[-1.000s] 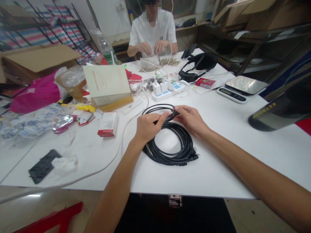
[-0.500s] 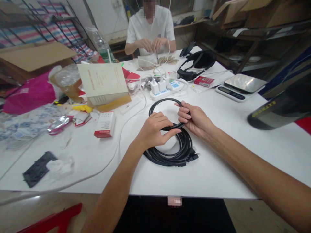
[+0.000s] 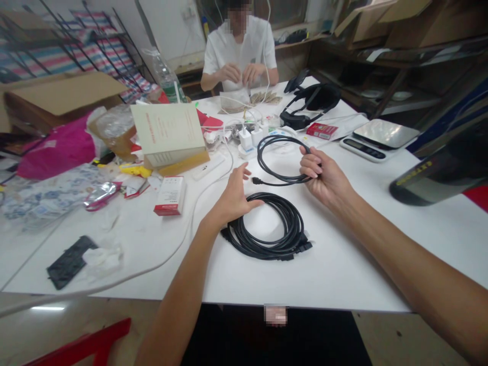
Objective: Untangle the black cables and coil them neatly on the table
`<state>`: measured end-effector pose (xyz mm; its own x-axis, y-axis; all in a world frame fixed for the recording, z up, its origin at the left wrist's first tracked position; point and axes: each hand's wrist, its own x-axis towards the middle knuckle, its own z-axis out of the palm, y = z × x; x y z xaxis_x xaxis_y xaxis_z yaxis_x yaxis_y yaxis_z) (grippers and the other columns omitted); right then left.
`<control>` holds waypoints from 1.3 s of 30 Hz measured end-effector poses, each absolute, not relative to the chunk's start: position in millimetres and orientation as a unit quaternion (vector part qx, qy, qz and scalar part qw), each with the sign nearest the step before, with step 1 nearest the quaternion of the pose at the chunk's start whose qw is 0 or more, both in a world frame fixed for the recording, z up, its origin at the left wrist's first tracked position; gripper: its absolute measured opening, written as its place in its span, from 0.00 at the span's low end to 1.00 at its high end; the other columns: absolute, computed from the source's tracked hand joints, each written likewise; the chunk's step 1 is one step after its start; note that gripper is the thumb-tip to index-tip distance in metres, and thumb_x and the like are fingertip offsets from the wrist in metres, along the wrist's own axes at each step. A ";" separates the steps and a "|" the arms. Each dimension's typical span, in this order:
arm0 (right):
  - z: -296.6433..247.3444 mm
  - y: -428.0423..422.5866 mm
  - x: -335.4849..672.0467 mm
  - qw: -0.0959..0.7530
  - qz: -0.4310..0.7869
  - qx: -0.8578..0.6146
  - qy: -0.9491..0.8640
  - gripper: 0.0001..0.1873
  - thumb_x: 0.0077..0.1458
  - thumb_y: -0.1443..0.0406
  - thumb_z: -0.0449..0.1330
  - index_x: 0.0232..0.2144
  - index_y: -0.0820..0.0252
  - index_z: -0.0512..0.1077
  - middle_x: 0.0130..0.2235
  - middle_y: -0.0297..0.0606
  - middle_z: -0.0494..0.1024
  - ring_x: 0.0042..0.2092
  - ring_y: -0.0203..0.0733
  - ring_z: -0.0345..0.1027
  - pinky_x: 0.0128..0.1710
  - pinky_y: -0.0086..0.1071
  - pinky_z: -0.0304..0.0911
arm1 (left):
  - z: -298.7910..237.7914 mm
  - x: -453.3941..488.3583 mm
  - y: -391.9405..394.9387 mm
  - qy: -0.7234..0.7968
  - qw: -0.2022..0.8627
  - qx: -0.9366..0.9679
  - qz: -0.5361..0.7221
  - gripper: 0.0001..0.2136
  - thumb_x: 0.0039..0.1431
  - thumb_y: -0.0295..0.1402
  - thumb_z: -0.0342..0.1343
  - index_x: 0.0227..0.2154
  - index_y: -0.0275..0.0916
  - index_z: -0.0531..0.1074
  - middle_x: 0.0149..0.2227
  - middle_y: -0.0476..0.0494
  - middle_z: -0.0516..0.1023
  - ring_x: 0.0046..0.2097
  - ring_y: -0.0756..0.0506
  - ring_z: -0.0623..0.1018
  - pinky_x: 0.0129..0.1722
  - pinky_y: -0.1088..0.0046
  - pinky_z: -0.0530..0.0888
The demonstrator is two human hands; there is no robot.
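A coiled black cable (image 3: 284,179) is raised above the table, with my right hand (image 3: 323,175) closed round the right side of its loop. One end of that cable, carrying a small plug (image 3: 257,181), sticks out to the left. My left hand (image 3: 237,195) is open, thumb and fingers apart, just left of the plug and not touching it. Below, a thicker pile of coiled black cables (image 3: 267,249) with several connectors lies on the white table. The left hand's thumb hovers over or near the pile's upper left edge; contact cannot be made out.
Behind the held coil is a power strip with white chargers (image 3: 247,140). A kitchen scale (image 3: 368,148) and a dark cylinder (image 3: 427,178) stand right. At left are a red-white box (image 3: 170,195), a booklet (image 3: 170,129) and a white cable (image 3: 163,264). A person (image 3: 240,46) sits opposite.
My left hand has let go of the coil and opened. My right hand has lifted the coil up and to the right, and the plug end now shows.
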<state>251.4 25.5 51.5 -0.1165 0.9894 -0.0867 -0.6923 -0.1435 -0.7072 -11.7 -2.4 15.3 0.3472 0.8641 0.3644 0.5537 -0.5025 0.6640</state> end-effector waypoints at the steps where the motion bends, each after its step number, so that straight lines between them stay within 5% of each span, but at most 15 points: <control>1: 51.4 26.6 253.5 0.603 0.700 -0.280 -0.261 0.07 0.71 0.69 0.56 0.37 0.61 0.72 0.22 0.21 0.52 0.19 0.27 0.43 0.15 0.15 0.52 | 15.0 -12.9 -2.2 0.453 0.256 0.787 0.332 0.43 0.50 0.37 0.76 0.67 0.43 0.62 0.59 0.35 0.73 0.53 0.38 0.78 0.54 0.58 0.76; 4: 52.3 27.2 255.6 0.605 0.703 -0.267 -0.260 0.08 0.71 0.69 0.55 0.38 0.62 0.73 0.23 0.21 0.52 0.19 0.27 0.42 0.16 0.15 0.52 | 18.2 -13.8 -4.2 0.457 0.322 0.774 0.297 0.25 0.52 0.31 0.73 0.53 0.42 0.74 0.50 0.41 0.78 0.43 0.45 0.80 0.45 0.66 0.77; 9: 62.1 20.8 250.3 0.597 0.680 -0.285 -0.316 0.06 0.69 0.67 0.59 0.37 0.58 0.72 0.22 0.21 0.49 0.19 0.27 0.39 0.15 0.16 0.50 | 21.8 -12.1 -5.8 0.478 0.344 0.737 0.330 0.29 0.50 0.30 0.74 0.56 0.42 0.74 0.55 0.39 0.79 0.43 0.45 0.81 0.42 0.68 0.76; 18: 73.3 2.3 231.0 0.568 0.713 -0.265 -0.316 0.05 0.68 0.65 0.61 0.39 0.60 0.74 0.23 0.21 0.50 0.20 0.29 0.36 0.14 0.18 0.47 | 7.4 -13.2 4.4 0.573 0.217 0.695 0.377 0.13 0.55 0.25 0.65 0.44 0.41 0.80 0.44 0.42 0.83 0.41 0.43 0.80 0.42 0.65 0.76; 28: 52.8 -1.0 214.1 0.546 0.727 -0.304 -0.285 0.08 0.64 0.63 0.66 0.42 0.61 0.72 0.23 0.20 0.53 0.20 0.26 0.42 0.16 0.19 0.54 | 23.5 -12.3 1.1 0.545 0.174 0.693 0.439 0.15 0.58 0.32 0.68 0.48 0.40 0.78 0.48 0.40 0.84 0.51 0.40 0.81 0.54 0.60 0.75; 34: 52.3 -4.5 209.5 0.556 0.672 -0.356 -0.337 0.14 0.60 0.58 0.69 0.40 0.59 0.71 0.23 0.22 0.61 0.21 0.29 0.60 0.22 0.25 0.69 | 41.7 -6.6 -6.4 0.496 0.235 0.670 0.500 0.15 0.60 0.29 0.66 0.50 0.40 0.76 0.46 0.42 0.85 0.48 0.43 0.83 0.51 0.66 0.77; 39: 41.5 -5.4 210.1 0.558 0.571 -0.403 -0.447 0.23 0.56 0.48 0.71 0.44 0.54 0.72 0.22 0.25 0.71 0.20 0.36 0.69 0.17 0.27 0.65 | 50.0 -7.5 -7.9 0.437 0.408 0.604 0.527 0.25 0.59 0.41 0.70 0.57 0.41 0.72 0.45 0.39 0.87 0.41 0.42 0.86 0.37 0.69 0.81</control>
